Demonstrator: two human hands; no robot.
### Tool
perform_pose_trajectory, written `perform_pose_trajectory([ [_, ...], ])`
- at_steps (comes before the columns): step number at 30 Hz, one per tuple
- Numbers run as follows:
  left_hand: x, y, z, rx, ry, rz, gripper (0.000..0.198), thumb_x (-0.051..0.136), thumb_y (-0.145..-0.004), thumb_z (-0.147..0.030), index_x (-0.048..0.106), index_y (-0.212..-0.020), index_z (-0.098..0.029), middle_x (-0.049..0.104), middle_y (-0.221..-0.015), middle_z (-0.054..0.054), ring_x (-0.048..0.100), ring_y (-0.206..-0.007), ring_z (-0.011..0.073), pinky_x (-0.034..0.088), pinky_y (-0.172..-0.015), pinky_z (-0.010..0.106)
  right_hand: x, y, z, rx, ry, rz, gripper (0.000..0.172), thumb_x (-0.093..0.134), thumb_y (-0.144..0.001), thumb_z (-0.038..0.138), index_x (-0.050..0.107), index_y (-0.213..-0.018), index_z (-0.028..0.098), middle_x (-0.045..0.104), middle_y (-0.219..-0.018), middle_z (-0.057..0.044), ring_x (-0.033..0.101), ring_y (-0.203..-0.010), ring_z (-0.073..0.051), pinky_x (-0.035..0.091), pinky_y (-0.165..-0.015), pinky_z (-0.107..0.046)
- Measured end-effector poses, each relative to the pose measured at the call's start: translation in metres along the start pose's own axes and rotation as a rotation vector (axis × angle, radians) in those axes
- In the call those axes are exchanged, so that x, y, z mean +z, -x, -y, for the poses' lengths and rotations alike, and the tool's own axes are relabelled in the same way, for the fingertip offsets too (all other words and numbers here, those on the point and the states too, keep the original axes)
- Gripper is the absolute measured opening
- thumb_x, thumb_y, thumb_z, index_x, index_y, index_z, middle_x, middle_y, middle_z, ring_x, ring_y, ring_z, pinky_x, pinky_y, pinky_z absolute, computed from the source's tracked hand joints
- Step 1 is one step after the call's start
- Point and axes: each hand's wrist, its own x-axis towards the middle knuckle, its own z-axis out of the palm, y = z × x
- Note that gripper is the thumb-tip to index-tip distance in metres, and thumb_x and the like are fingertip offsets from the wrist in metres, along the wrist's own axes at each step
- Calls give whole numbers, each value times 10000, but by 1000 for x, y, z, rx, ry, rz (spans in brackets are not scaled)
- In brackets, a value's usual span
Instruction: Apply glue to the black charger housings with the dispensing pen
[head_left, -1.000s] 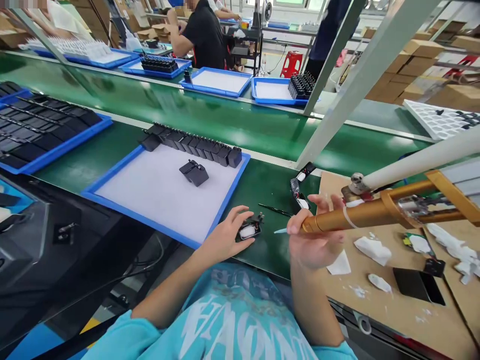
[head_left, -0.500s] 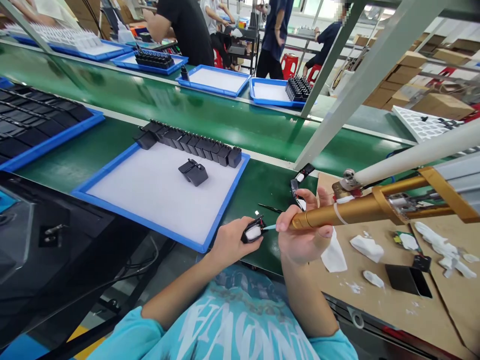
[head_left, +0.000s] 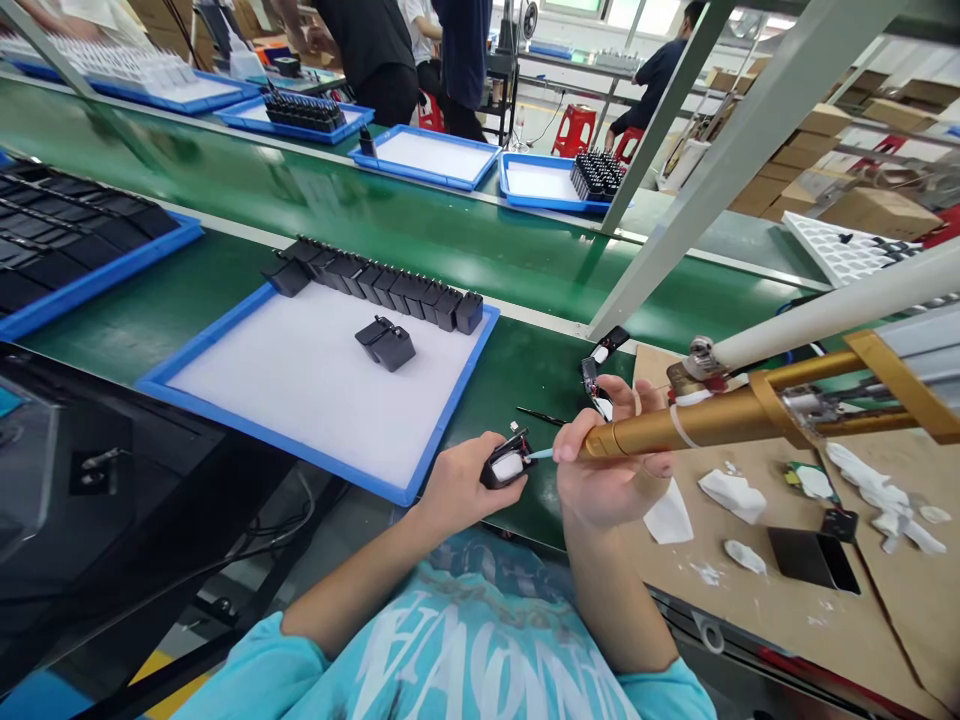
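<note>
The left hand (head_left: 459,480) is closed on one small black casing (head_left: 505,463), thumb on its near side and fingers on the far side, the open face and white part upward. The right hand (head_left: 606,492) is curled round the front of one gold dispenser (head_left: 709,422), some fingers spread; its one pale blue nozzle (head_left: 541,454) reaches the casing's right end (whether it touches, I cannot tell).

On the green worktop (head_left: 525,372), just far of the casing, are one tiny white piece (head_left: 514,426) and one thin black tool (head_left: 541,415). Left of them lies one blue-rimmed tray (head_left: 315,390), with one row of black blocks (head_left: 382,290) along its far edge, too tightly packed to count. Right, on cardboard (head_left: 720,630), sit one black box (head_left: 814,559) and one green board (head_left: 795,480). Four blue trays (head_left: 431,158) line the far side.
</note>
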Motion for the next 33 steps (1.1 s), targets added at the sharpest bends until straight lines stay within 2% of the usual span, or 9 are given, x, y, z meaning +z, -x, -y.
perform_pose_trajectory([
  [6,9,-5,2,-58,-11,32,279,674,-777,-369,556,-990,-233,711,-846,-4,688,-727,189,477,-620,266,4,-1,-1,14,25,-21,427,513,-808,579,584,-1139,320,592,-1075,-12,506,-384,-61,363,-302,-245],
  [12,17,-12,-6,-3,83,18,288,677,-782,-358,587,-1027,-236,732,-931,20,702,-822,203,512,-703,287,11,1,-2,22,21,22,427,484,-825,579,573,-1156,324,575,-1112,-20,509,-400,-57,382,-304,-246],
  [18,20,-13,-8,74,186,-34,335,679,-778,-327,587,-1087,-236,737,-1033,37,705,-896,213,536,-782,308,8,4,-4,-4,-48,84,293,486,-849,534,587,-981,293,563,-1073,7,533,-407,-63,388,-306,-254],
  [22,18,-13,-8,81,181,-22,321,677,-788,-320,589,-1082,-228,734,-1018,36,701,-872,205,526,-762,301,8,4,-3,19,-61,54,391,458,-846,549,578,-1131,311,560,-1091,-7,527,-415,-72,393,-309,-272],
  [29,10,-12,5,-76,-24,122,278,733,-764,-345,624,-993,-229,665,-920,32,649,-876,220,509,-754,323,3,1,0,15,-27,-42,417,406,-850,552,599,-1133,313,585,-1120,-27,506,-428,-82,389,-365,-282],
  [31,8,-11,8,-125,-24,154,350,765,-735,-321,617,-1037,-227,665,-976,42,643,-919,231,524,-799,349,-3,0,-1,20,-31,-70,410,423,-848,541,605,-1125,299,586,-1120,-31,506,-440,-86,399,-380,-288],
  [33,5,-11,9,-135,-1,153,527,801,-700,-350,577,-1161,-224,652,-1148,71,621,-1048,257,519,-900,396,-10,-1,-1,30,-46,-91,400,445,-840,528,607,-1114,285,591,-1128,-35,505,-447,-88,402,-389,-291],
])
